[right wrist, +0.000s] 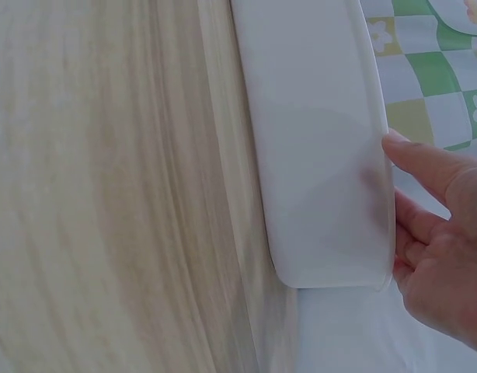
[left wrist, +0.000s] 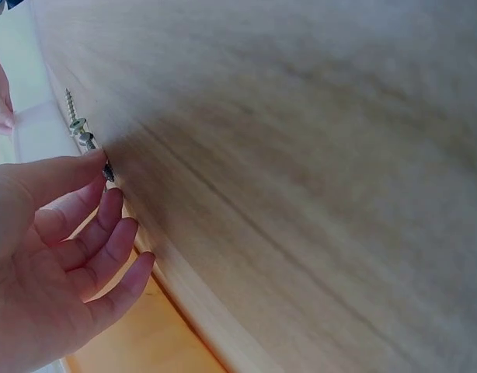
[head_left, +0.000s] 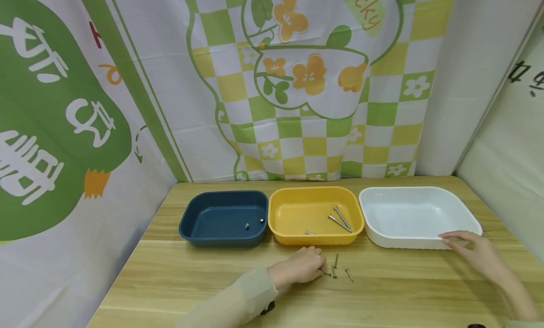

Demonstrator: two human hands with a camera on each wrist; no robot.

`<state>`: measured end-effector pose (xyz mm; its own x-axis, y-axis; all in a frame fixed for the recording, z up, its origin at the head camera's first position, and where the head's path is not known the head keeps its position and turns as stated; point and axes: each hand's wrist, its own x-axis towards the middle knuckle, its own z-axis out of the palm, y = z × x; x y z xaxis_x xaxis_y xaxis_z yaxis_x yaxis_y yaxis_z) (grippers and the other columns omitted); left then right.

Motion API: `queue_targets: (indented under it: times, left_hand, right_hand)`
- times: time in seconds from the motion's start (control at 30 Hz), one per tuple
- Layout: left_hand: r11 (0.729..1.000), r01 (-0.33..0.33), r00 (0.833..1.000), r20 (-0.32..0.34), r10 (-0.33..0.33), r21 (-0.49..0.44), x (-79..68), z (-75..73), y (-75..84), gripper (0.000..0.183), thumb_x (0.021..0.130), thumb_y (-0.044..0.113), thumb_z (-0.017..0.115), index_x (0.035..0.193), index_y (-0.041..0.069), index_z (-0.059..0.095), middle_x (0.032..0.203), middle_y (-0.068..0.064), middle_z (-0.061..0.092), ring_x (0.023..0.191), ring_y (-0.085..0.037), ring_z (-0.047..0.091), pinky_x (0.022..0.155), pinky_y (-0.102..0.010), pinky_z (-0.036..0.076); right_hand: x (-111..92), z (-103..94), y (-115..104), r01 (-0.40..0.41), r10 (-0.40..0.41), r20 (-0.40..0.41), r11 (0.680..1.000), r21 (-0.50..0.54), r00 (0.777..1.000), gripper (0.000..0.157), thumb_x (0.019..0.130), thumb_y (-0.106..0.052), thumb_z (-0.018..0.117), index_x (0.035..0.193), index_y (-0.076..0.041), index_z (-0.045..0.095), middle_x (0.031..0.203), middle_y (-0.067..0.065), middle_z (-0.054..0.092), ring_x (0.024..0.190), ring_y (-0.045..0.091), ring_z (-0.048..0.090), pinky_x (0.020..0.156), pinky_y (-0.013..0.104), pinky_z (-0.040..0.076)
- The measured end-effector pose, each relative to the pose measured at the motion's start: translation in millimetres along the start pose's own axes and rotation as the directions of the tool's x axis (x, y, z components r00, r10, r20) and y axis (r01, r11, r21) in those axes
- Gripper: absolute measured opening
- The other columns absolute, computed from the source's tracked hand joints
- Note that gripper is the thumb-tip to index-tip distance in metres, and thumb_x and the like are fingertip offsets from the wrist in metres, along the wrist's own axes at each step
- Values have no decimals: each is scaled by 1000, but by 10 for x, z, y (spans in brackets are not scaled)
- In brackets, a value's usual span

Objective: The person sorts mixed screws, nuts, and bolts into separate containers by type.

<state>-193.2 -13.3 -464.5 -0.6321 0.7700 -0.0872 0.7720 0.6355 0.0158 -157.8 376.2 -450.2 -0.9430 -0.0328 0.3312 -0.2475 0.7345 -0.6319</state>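
Note:
My left hand is low over the table, its fingertips at a small screw. Thumb and index finger pinch that screw, which lies partly hidden by them. Just beyond are several more brass-coloured screws, one lying apart to the right and another pointing away. My right hand holds the front right rim of a white tray, thumb and fingers at the edge. In the right wrist view the tray's outer wall shows beside my hand.
Left of the white tray stands a yellow tray with long bolts and a smaller screw. Farther left, a dark blue tray holds small metal nuts. Behind the wooden table hangs a patterned curtain.

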Motion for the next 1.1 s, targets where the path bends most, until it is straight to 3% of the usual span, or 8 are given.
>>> queue_targets:
  times: [0.07, 0.17, 0.53, 0.63, 0.7, 0.77, 0.97, 1.1]
  left_hand:
    - [1000, -5, 1000, -1, 5, -2, 3, 6, -9, 4, 82, 25, 62, 83, 22, 63, 82, 11, 52, 78, -5, 45, 63, -17, 33]
    - [1000, -21, 1000, -12, 21, -16, 8, 7, -27, 2, 80, 23, 63, 83, 23, 63, 81, 11, 53, 76, -5, 45, 62, -16, 32]
    - [986, -59, 994, -101, 43, -156, 34, -131, -34, 3, 76, 19, 65, 78, 16, 64, 72, 12, 56, 65, 2, 48, 59, -9, 35]
    - [977, -72, 989, -140, 45, -199, 48, -189, -16, 3, 77, 17, 64, 78, 15, 63, 73, 11, 56, 65, 3, 48, 59, -7, 36]
    - [970, -74, 986, -160, 37, -231, 66, -223, -3, 3, 77, 16, 64, 78, 14, 63, 73, 10, 56, 65, 4, 47, 60, -6, 36]
    - [962, -71, 984, -177, 24, -262, 84, -256, 8, 3, 78, 16, 62, 79, 14, 63, 74, 11, 56, 66, 5, 47, 61, -5, 36]
    - [929, -47, 981, -190, -25, -367, 145, -346, 45, 3, 79, 14, 62, 81, 13, 63, 76, 10, 58, 67, 5, 48, 61, -6, 38]
    - [929, -34, 977, -207, -46, -367, 200, -379, 85, 4, 79, 15, 63, 82, 13, 63, 76, 10, 57, 67, 4, 48, 61, -6, 38]
  right_hand:
    - [6, 2, 3, 2, -2, 4, 1000, 4, 1000, 13, 87, -16, 56, 95, -12, 65, 95, -41, 40, 91, -28, 23, 93, 54, 25]
    - [4, 0, 2, 2, -3, 15, 1000, 22, 1000, 14, 88, -16, 55, 96, -11, 64, 95, -42, 38, 92, -27, 23, 85, 65, 23]
    - [-1, 11, -10, -6, 5, 18, 998, 58, 1000, 14, 88, -16, 55, 96, -10, 65, 94, -42, 38, 91, -28, 22, 86, 65, 20]
    - [-6, 17, -10, 12, -12, 0, 999, 45, 1000, 13, 87, -14, 56, 96, -10, 65, 94, -41, 40, 92, -28, 23, 102, 41, 20]
    - [-5, 21, -5, 29, -29, -14, 999, 35, 999, 12, 86, -12, 56, 95, -11, 65, 94, -41, 41, 93, -28, 24, 98, 16, 17]
    - [-5, 23, 2, 39, -38, -21, 999, 29, 999, 12, 86, -12, 57, 95, -11, 65, 94, -40, 42, 93, -28, 25, 87, 3, 14]
    - [-1, 27, 3, 49, -48, -25, 998, 42, 999, 12, 86, -10, 57, 94, -9, 65, 93, -39, 44, 93, -28, 27, 82, 0, 15]
    - [1, 33, 7, 61, -59, -37, 997, 46, 998, 11, 86, -9, 57, 93, -9, 65, 93, -39, 44, 92, -27, 27, 79, -1, 16]
